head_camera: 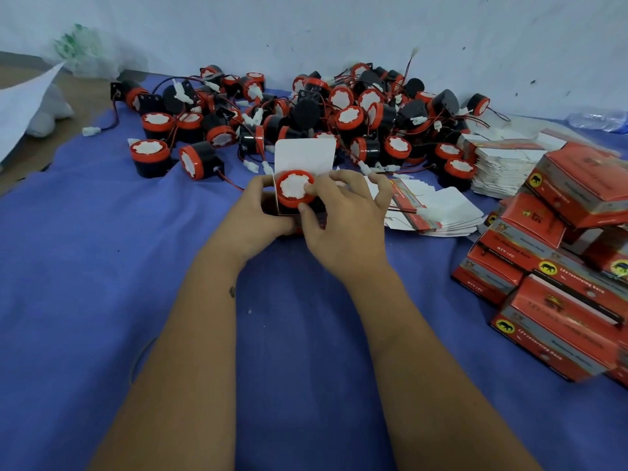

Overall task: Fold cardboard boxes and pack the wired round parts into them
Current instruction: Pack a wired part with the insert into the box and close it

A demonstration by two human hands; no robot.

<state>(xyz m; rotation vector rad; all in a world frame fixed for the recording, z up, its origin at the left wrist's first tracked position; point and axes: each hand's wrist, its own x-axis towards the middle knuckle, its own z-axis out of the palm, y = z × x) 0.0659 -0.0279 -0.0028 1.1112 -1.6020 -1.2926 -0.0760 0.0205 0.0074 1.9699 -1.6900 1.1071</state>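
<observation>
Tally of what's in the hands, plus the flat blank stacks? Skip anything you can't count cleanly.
open box, gripped by left hand: 1
round part, pinched by right hand: 1
stacks of flat blanks: 2
Total: 4
The loose parts pile and the folded boxes overlap too much to count exactly.

A pale bluish-white wall [339, 28], flecked with small dark marks, rose behind the work surface. A blue cloth [85, 266] covered the surface up to the wall. At the far left edge bare brown floor [85, 90] showed beside the cloth. Light was soft and even.
</observation>
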